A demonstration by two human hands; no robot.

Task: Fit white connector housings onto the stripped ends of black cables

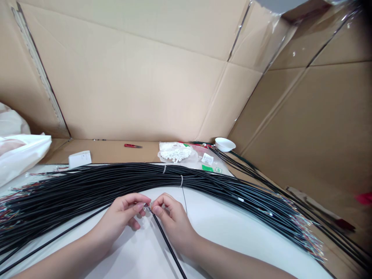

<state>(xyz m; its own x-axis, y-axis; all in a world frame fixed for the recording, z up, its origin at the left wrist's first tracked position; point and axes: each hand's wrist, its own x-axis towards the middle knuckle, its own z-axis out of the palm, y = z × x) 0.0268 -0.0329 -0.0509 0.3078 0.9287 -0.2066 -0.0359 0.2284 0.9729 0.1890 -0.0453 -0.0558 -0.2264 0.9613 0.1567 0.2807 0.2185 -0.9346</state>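
Observation:
A single black cable [167,241] runs up from the bottom edge to my two hands, its thin inner wires [147,207] bared at the end. My left hand [126,212] pinches at these wires between thumb and forefinger. Close beside it, my right hand [171,216] has its thumb and fingers closed around the wire end, near where the black jacket stops. The fingertips hide most of the wires. Another black cable length [55,242] passes behind my left hand to the lower left.
A thick tied bundle of black cables [116,182] arches across the white table [232,228], coloured wire ends at both sides. Behind it are red-handled snips [133,146], a bag of small white parts [176,153], a white bowl [225,145] and a white box [80,159]. Cardboard walls [139,85] stand around.

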